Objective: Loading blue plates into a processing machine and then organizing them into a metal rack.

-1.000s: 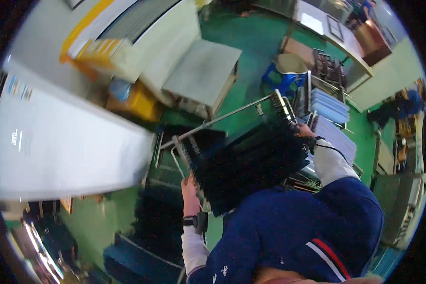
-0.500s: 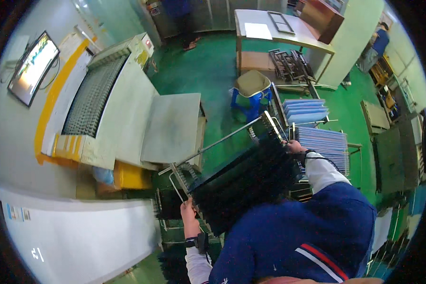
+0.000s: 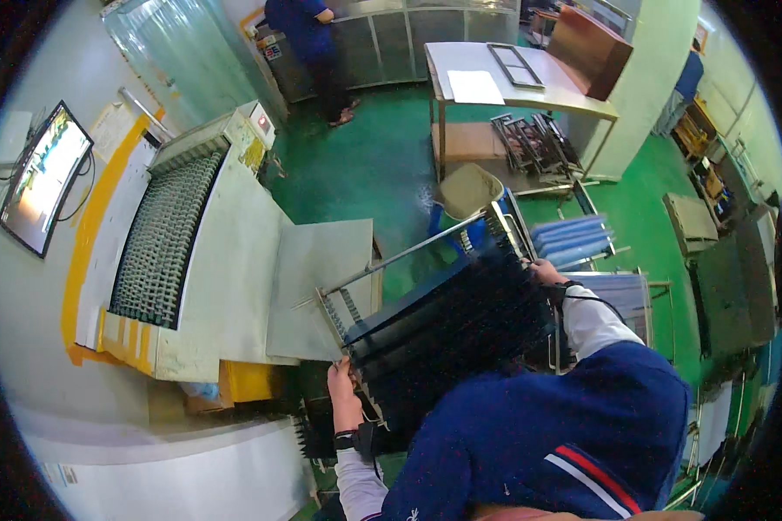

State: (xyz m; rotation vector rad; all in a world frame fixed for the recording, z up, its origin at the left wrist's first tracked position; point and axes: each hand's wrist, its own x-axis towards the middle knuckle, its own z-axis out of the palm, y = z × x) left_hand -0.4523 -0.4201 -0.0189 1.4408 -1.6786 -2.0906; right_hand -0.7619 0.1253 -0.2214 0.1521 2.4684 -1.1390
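Note:
Both my hands carry a metal rack [image 3: 406,253] whose slots hold a row of black upright sheets [image 3: 460,326]. My left hand [image 3: 346,395] is closed round the rack's near left end, and my right hand [image 3: 545,272] is closed on its far right end. The rack hangs in front of my body, tilted, its right end farther away than its left. Beyond that right end stands a blue stool [image 3: 439,227] with a tan cushion [image 3: 471,191], partly covered by the rack.
To the left is a conveyor machine [image 3: 169,234] with a grey outfeed table [image 3: 326,260]. Racks of blue sheets [image 3: 573,239] stand on the green floor at right. A white-topped table [image 3: 460,61] is farther back. Two people, one of them at the back counter [image 3: 391,43], are in the room.
My view has shifted, so the machine and back table appear lower and the person at the back shows more fully. The rack, still in both hands, now overlaps the stool more.

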